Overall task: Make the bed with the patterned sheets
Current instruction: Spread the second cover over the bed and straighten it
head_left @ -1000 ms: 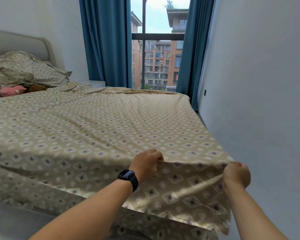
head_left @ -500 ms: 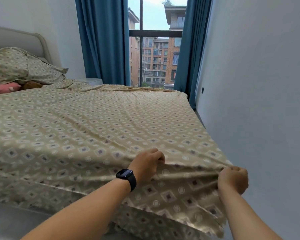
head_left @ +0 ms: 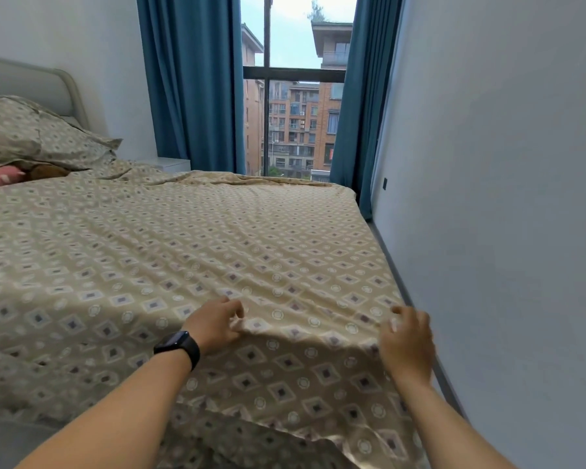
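The beige patterned sheet point(head_left: 217, 252) lies spread over the bed and hangs over its near edge. My left hand point(head_left: 214, 324), with a black watch on the wrist, pinches a small raised fold of the sheet at the near edge. My right hand point(head_left: 408, 338) is at the sheet's near right corner beside the wall; it is blurred, its fingers are loosened and rest against the fabric. A ridge of sheet runs between the two hands. A pillow point(head_left: 38, 133) in the same pattern leans on the headboard at the far left.
A grey wall point(head_left: 504, 198) runs close along the bed's right side, leaving a narrow gap. Blue curtains point(head_left: 190, 82) frame a tall window beyond the bed. A pink item point(head_left: 0, 174) and a brown one lie under the pillow. A white nightstand point(head_left: 170, 163) stands by the curtain.
The lifted sheet edge has come down onto the bed. Both hands moved forward and lower, and the right hand's fist on the corner has loosened.
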`<action>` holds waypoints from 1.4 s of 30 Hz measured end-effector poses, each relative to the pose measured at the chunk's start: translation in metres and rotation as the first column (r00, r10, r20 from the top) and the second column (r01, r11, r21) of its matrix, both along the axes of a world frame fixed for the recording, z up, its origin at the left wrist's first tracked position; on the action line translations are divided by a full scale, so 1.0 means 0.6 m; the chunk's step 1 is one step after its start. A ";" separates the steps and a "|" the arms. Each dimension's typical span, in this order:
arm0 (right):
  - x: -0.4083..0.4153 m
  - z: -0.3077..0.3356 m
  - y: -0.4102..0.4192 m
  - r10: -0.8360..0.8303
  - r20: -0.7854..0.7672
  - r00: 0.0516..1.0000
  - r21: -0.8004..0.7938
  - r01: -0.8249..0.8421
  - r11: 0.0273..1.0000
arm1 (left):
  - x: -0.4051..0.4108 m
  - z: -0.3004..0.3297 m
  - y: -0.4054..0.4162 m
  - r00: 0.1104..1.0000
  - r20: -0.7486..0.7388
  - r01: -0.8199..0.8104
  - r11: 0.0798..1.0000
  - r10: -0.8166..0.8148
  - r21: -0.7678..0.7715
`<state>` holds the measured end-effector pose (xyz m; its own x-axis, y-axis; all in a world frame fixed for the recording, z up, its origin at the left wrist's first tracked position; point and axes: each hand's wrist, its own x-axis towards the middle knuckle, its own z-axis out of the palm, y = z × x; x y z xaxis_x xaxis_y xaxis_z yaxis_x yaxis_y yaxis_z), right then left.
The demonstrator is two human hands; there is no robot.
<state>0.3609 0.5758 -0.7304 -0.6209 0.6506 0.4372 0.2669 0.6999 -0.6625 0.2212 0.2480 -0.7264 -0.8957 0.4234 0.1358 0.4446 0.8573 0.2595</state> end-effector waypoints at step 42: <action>-0.014 -0.058 0.025 -0.079 0.205 0.976 -0.773 0.211 0.598 | 0.017 -0.003 0.033 0.978 0.172 0.139 0.986 -0.121 -0.092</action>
